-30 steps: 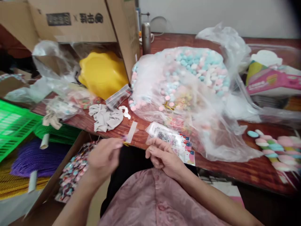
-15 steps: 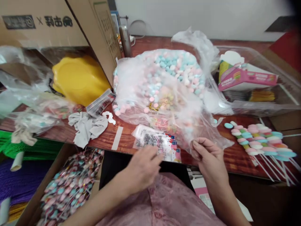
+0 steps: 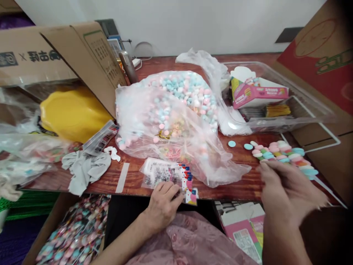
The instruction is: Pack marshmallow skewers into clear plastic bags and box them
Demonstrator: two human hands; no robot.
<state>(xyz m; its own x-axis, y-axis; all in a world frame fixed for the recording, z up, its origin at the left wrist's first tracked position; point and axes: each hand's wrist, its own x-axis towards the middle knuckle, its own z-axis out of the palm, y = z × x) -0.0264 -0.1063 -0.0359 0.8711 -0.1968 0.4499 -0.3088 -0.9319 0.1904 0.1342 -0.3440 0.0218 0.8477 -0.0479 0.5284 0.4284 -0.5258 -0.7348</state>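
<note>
My left hand (image 3: 165, 204) is at the table's front edge, its curled fingers on a stack of clear printed plastic bags (image 3: 162, 171). Thumb and fingers meet at the bags' near edge. To the right, my right hand (image 3: 286, 187) is smeared by motion and lies in front of a bunch of candy skewers (image 3: 278, 149) with pink, white, blue and green pieces. Its fingers are partly hidden, and whether it touches the skewers cannot be made out. A large clear bag of pink, blue and white candies (image 3: 190, 86) fills the table's middle.
A clear plastic bin (image 3: 306, 117) holds a pink carton (image 3: 261, 94). Left stand a cardboard box (image 3: 91, 66), a yellow scalloped object (image 3: 73, 114) and a grey cloth (image 3: 85, 169). Loose blue candies (image 3: 231, 144) lie near the skewers. Below left, a box holds many wrapped candies (image 3: 74, 235).
My right hand has left the edge of the large plastic bag and moved right to the skewers. My left hand has settled on the printed bags. The view has turned to the right.
</note>
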